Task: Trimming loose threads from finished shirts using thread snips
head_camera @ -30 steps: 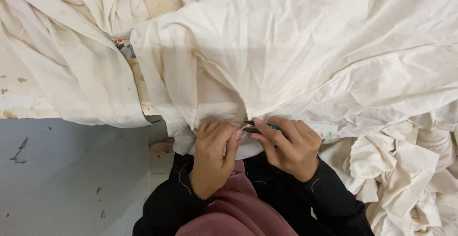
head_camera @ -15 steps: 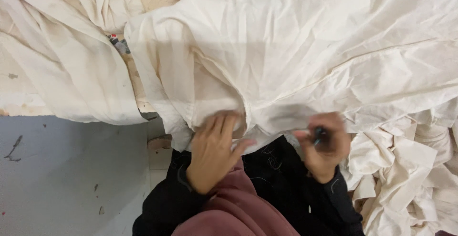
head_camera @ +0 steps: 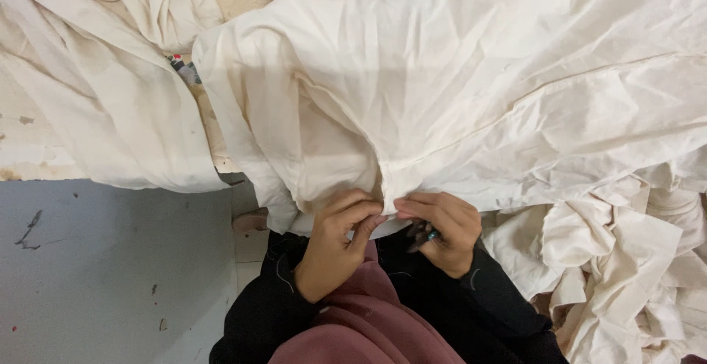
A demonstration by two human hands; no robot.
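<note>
A big cream cloth (head_camera: pixel 456 92) lies spread over the table, its near edge hanging toward me. My left hand (head_camera: pixel 335 242) pinches that edge at a seam, fingers closed on the fabric. Right beside it, my right hand (head_camera: pixel 442 228) touches the same edge with its fingertips while it holds a small dark tool (head_camera: pixel 423 235) with a teal spot against the palm. The two hands almost touch at the seam. My dark sleeves and maroon garment (head_camera: pixel 361 327) show below.
More cream cloth lies heaped at the left (head_camera: pixel 96 99) and falls in crumpled folds at the lower right (head_camera: pixel 626 261). A worn table edge (head_camera: pixel 29 158) shows at the left, grey floor (head_camera: pixel 110 276) below it. A small coloured object (head_camera: pixel 180 66) peeks between cloths.
My right hand, which had pulled away to the right with the tool, has come back to the cloth's edge. My left hand went from flat on the fabric to pinching it.
</note>
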